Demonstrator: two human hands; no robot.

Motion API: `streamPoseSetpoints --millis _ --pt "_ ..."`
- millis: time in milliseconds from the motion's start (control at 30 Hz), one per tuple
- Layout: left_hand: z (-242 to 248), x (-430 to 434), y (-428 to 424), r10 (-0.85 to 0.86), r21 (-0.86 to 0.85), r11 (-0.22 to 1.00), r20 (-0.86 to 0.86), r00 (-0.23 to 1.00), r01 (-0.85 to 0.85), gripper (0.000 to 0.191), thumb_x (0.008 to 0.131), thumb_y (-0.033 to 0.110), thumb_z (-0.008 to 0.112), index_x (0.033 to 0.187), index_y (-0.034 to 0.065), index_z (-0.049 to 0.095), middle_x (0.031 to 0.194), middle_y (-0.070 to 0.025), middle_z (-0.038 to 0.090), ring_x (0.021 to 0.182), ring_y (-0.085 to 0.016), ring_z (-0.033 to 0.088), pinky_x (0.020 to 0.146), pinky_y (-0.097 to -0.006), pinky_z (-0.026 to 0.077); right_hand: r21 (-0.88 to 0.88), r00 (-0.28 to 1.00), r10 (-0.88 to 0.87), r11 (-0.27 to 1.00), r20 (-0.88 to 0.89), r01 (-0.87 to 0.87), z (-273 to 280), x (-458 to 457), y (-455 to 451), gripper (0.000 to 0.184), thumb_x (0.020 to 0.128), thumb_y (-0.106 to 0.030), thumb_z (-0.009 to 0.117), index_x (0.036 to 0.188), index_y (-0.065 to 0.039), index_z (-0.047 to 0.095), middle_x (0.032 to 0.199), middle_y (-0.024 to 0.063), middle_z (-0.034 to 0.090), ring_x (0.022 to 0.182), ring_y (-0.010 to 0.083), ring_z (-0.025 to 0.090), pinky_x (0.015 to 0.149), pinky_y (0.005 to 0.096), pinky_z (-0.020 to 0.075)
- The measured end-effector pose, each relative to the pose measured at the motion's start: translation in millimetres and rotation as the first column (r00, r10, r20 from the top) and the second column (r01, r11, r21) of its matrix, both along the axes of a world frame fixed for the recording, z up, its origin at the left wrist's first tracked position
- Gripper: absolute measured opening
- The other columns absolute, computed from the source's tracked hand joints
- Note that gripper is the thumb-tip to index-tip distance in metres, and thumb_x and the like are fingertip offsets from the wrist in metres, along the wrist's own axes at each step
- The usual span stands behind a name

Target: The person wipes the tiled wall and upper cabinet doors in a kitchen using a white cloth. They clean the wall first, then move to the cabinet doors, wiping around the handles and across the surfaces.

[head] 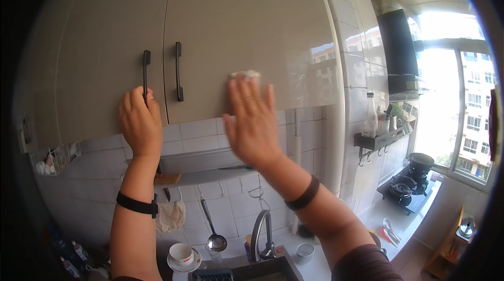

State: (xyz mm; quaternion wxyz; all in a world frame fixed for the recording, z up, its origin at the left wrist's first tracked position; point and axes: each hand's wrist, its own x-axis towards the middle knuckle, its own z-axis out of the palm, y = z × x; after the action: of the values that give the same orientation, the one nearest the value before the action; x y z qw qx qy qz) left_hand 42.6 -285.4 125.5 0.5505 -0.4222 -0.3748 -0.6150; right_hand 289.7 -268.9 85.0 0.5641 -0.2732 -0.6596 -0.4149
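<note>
My left hand (140, 117) grips the lower end of a black cabinet door handle (146, 64) on the left wall-cabinet door (102, 56). My right hand (251, 119) lies flat, fingers pointing up, near the lower edge of the right cabinet door (236, 17). Under its fingertips a whitish cloth or wipe (248, 73) shows against the glossy door; most of it is hidden by the hand, which is slightly blurred. Between the two hands is a second black handle (179, 71), touched by neither.
Below are a steel faucet (260, 233), dark sink (275, 271), hanging ladle (215, 241), cloth (171, 217), and a white bowl (181, 253) on a plate. At right, a wall rack (378, 139) holds bottles, near a gas stove (405, 190) and range hood (399, 45).
</note>
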Motion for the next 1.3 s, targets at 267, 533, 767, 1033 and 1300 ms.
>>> streamPoseSetpoints --millis 267,533,767,1033,1300 --pt "1 -4 -5 -0.018 -0.019 1.000 -0.051 0.999 0.017 0.013 0.103 0.018 0.060 0.106 0.0052 0.061 0.100 -0.0110 0.066 0.095 -0.036 0.063 0.084 -0.0476 0.050 0.053 0.983 0.013 0.998 0.182 -0.024 16 -14 -6 0.070 0.102 -0.035 0.057 0.160 -0.001 0.041 0.168 0.0137 0.039 0.159 0.0321 0.030 0.130 0.0578 0.0110" --pt "-1 1 -2 -0.030 -0.003 1.000 -0.007 1.000 0.030 0.012 0.104 0.017 0.059 0.105 0.0051 0.061 0.100 -0.0101 0.066 0.095 -0.035 0.062 0.086 -0.0470 0.050 -0.070 0.940 -0.253 0.968 -0.228 0.243 5 140 20 0.071 0.108 -0.039 0.046 0.167 -0.004 0.027 0.172 0.0171 0.031 0.162 0.0351 0.023 0.131 0.0572 0.0045" --pt "2 2 2 0.014 0.040 0.999 0.004 1.000 -0.014 0.013 0.102 0.017 0.060 0.105 0.0050 0.062 0.097 -0.0102 0.065 0.091 -0.035 0.062 0.082 -0.0466 0.049 -0.076 0.914 -0.130 0.991 -0.385 0.109 2 153 35 0.073 0.112 -0.043 0.040 0.165 0.004 0.024 0.172 0.0260 0.025 0.162 0.0420 0.015 0.130 0.0570 0.0053" --pt "0 0 2 -0.009 0.041 0.999 0.005 1.000 0.009 0.014 0.102 0.019 0.061 0.105 0.0049 0.062 0.097 -0.0110 0.064 0.092 -0.035 0.062 0.083 -0.0472 0.049 0.081 0.996 -0.064 0.994 -0.063 0.069 48 11 6 0.078 0.104 -0.038 0.055 0.160 0.010 0.031 0.169 0.0270 0.030 0.160 0.0434 0.020 0.130 0.0571 0.0113" --pt "-1 -1 -5 -0.035 -0.019 0.999 -0.025 0.999 0.035 0.015 0.104 0.019 0.060 0.108 0.0051 0.062 0.102 -0.0110 0.067 0.096 -0.035 0.063 0.085 -0.0458 0.051 0.088 0.981 -0.019 0.996 0.193 0.002 56 -43 -8 0.072 0.103 -0.038 0.052 0.159 0.005 0.039 0.168 0.0217 0.036 0.160 0.0363 0.026 0.131 0.0564 0.0108"
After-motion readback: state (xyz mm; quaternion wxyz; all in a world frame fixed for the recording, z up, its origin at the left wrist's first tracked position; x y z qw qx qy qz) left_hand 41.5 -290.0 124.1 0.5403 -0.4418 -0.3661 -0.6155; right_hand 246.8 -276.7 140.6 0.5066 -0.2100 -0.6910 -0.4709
